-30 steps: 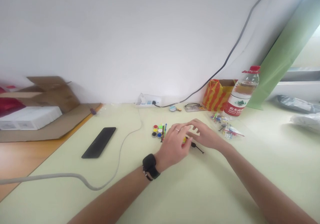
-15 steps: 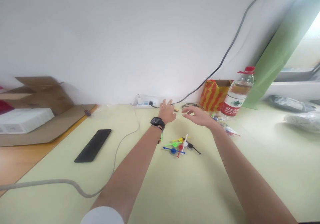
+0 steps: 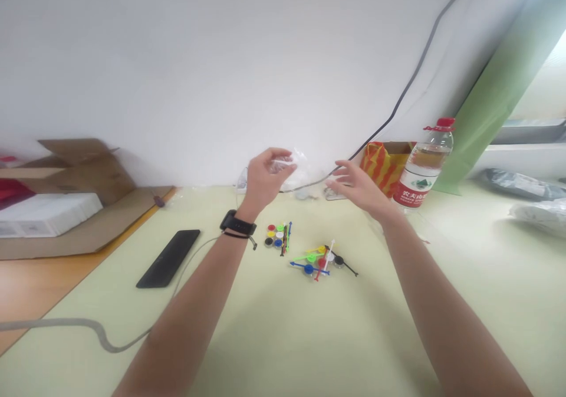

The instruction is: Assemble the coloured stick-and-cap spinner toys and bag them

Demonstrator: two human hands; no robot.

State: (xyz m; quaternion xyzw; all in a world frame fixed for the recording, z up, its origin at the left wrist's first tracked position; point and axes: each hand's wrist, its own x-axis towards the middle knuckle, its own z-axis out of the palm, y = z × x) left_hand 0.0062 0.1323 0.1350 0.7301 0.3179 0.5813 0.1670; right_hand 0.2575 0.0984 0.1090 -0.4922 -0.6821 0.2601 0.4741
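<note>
Raised in front of the wall, my left hand point(image 3: 264, 179) has its thumb and fingers closed on a clear plastic bag point(image 3: 297, 170). To its right, my right hand point(image 3: 359, 189) is apart from the bag, fingers spread, with nothing visible in it. Between my forearms lies a loose cluster of coloured arrow spinners point(image 3: 322, 260) in blue, green, yellow, red, white and black. Behind and left of it, small coloured round pieces point(image 3: 275, 235) sit beside a bundle of coloured arrows point(image 3: 287, 239).
A black phone-like slab point(image 3: 168, 259) and a grey cable point(image 3: 112, 347) lie left. Cardboard point(image 3: 95, 223) and a white box point(image 3: 57, 211) are farther left. At the right stand a water bottle point(image 3: 418, 176) and a red-yellow bag point(image 3: 381, 164), with plastic packets point(image 3: 524, 183) beyond.
My left hand has moved left and up, now holding the clear bag. The round pieces and arrow bundle have come into view. My right hand has shifted slightly right and up, fingers spread.
</note>
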